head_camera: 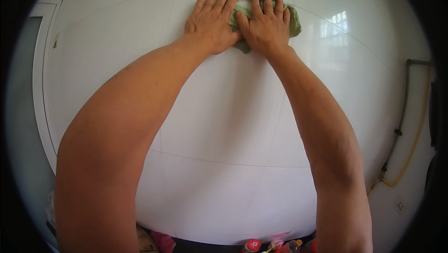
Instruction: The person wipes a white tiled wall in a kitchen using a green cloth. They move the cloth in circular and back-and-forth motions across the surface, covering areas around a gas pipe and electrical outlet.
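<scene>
Both arms reach up across a glossy white tiled wall (224,113). My left hand (213,22) lies flat with its fingers spread, partly on the wall and partly over the left edge of a green cloth (294,22). Beside it, my right hand (266,25) presses the cloth against the wall, palm down, its fingers slightly apart. The cloth is bunched, with folds above the fingertips and a corner hanging below between the wrists. Parts of it are hidden under both hands.
A white-framed door (38,60) stands at the left. On the right run a grey pipe (406,95) and a yellow hose (418,134), above a wall socket (400,205). Along the bottom are a red-lidded jar (253,245), a bottle (297,244) and a pink bag (163,240).
</scene>
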`<state>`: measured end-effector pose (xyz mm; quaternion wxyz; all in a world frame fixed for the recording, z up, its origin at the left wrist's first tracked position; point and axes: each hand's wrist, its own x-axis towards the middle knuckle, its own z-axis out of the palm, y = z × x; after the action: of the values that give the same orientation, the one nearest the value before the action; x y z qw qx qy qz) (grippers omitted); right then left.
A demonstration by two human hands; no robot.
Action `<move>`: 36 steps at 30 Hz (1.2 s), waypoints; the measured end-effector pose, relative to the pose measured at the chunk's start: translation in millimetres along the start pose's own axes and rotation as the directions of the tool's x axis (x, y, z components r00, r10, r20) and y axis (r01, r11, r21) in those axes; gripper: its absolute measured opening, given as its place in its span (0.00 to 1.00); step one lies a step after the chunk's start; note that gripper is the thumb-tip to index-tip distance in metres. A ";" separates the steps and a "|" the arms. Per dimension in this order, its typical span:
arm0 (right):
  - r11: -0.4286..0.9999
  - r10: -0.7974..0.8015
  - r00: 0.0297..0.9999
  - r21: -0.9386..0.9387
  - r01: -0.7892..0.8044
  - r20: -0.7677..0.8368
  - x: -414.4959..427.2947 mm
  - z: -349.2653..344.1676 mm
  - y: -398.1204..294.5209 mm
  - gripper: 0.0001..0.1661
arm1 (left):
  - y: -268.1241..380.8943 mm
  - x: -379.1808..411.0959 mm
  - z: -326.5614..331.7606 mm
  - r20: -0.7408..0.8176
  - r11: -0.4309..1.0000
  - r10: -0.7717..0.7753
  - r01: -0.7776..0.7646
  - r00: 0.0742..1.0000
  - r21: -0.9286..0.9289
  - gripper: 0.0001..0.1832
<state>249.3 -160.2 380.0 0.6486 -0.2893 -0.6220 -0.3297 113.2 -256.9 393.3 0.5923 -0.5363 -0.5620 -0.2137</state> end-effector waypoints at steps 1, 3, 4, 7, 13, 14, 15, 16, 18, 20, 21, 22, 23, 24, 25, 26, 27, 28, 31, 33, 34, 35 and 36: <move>1.000 -0.010 1.000 0.021 0.010 0.020 -2.5 -5.2 -3.9 0.48 | -0.1 -7.4 -2.4 -0.003 1.000 -0.020 0.020 1.000 0.017 0.48; 0.998 -0.038 0.999 0.055 0.036 0.038 -8.5 -12.5 -9.0 0.47 | 3.9 -22.0 -5.5 -0.010 0.997 -0.072 0.072 0.997 0.026 0.48; 0.996 -0.054 0.998 0.070 0.051 0.036 -11.5 -13.8 -10.5 0.47 | 7.6 -27.8 -6.2 -0.012 0.995 -0.095 0.096 0.995 0.026 0.48; 0.992 -0.108 0.994 0.073 0.107 0.009 -17.4 -20.6 0.6 0.45 | 23.7 -34.9 -7.5 -0.024 0.986 -0.137 0.139 0.990 0.097 0.49; 0.981 -0.170 0.985 0.093 0.173 -0.038 -52.4 -42.8 60.9 0.42 | 90.8 -38.7 6.0 -0.100 0.993 -0.108 0.113 0.989 0.038 0.52; 0.981 -0.160 0.987 0.108 0.161 -0.021 -62.0 -41.7 77.9 0.42 | 107.8 -38.7 13.4 -0.106 0.993 -0.099 0.106 0.989 0.059 0.51; 0.980 -0.159 0.987 0.116 0.159 -0.014 -68.8 -40.0 102.5 0.42 | 131.8 -34.2 22.0 -0.127 0.992 -0.094 0.104 0.987 0.077 0.50; 0.977 -0.171 0.985 0.126 0.172 -0.021 -74.8 -34.9 129.3 0.41 | 156.8 -29.6 32.2 -0.146 0.990 -0.089 0.103 0.985 0.096 0.50; 0.972 -0.186 0.982 0.136 0.190 -0.036 -76.0 -21.0 186.5 0.41 | 204.1 -5.5 49.6 -0.136 0.989 -0.109 0.121 0.985 0.085 0.49; 0.973 -0.191 0.981 0.131 0.191 -0.015 -70.9 -5.2 249.7 0.40 | 254.7 31.0 70.4 -0.139 0.990 -0.115 0.125 0.984 0.064 0.48; 0.970 -0.197 0.980 0.141 0.196 -0.011 -71.4 0.7 282.6 0.40 | 283.7 45.7 82.8 -0.144 0.989 -0.122 0.132 0.982 0.069 0.48; 0.969 -0.193 0.981 0.156 0.192 -0.011 -73.5 7.4 318.6 0.40 | 314.8 62.0 97.5 -0.150 0.988 -0.128 0.139 0.980 0.072 0.47; 0.968 -0.188 0.982 0.169 0.187 -0.010 -77.2 14.5 357.4 0.40 | 346.7 79.6 115.6 -0.145 0.986 -0.139 0.151 0.980 0.069 0.48; 0.967 -0.183 0.983 0.177 0.182 -0.007 -81.4 22.7 400.7 0.40 | 382.0 98.7 135.1 -0.141 0.985 -0.150 0.160 0.979 0.060 0.49; 0.966 -0.188 0.982 0.178 0.186 -0.008 -86.0 34.9 447.5 0.39 | 419.9 119.3 156.1 -0.137 0.984 -0.161 0.169 0.977 0.051 0.51; 0.965 -0.193 0.981 0.180 0.192 -0.010 -91.1 48.7 496.8 0.39 | 461.7 138.5 178.9 -0.106 0.979 -0.176 0.185 0.979 0.081 0.50; 0.962 -0.199 0.980 0.188 0.197 -0.010 -96.7 59.6 545.4 0.39 | 508.4 153.8 198.4 -0.071 0.973 -0.195 0.202 0.978 0.116 0.49; 0.959 -0.209 0.977 0.198 0.201 0.025 -104.3 70.0 596.5 0.39 | 556.4 170.2 218.5 -0.036 0.964 -0.214 0.217 0.976 0.152 0.49; 0.955 -0.242 0.966 0.198 0.221 0.087 -127.9 107.2 761.2 0.41 | 702.3 224.7 295.8 -0.060 0.960 -0.249 0.254 0.967 0.117 0.48; 0.956 -0.260 0.961 0.165 0.243 0.093 -152.0 157.0 882.5 0.44 | 805.2 264.2 361.1 -0.090 0.966 -0.245 0.251 0.965 0.057 0.48; 0.946 -0.258 0.964 0.219 0.239 0.060 -165.9 172.5 945.5 0.39 | 859.0 282.7 393.0 -0.098 0.969 -0.242 0.246 0.965 0.033 0.47; 0.943 -0.267 0.960 0.231 0.242 0.085 -180.2 188.4 1008.3 0.38 | 916.3 301.1 425.6 -0.067 0.962 -0.268 0.270 0.961 0.033 0.48; 0.940 -0.273 0.956 0.240 0.241 0.111 -194.4 205.4 1073.1 0.37 | 977.3 321.0 459.0 -0.036 0.956 -0.290 0.292 0.956 0.033 0.49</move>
<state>966.3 674.4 235.5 0.5822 -0.1533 -0.7325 -0.3178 838.3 583.1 199.4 0.5730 -0.4331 -0.6298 -0.2958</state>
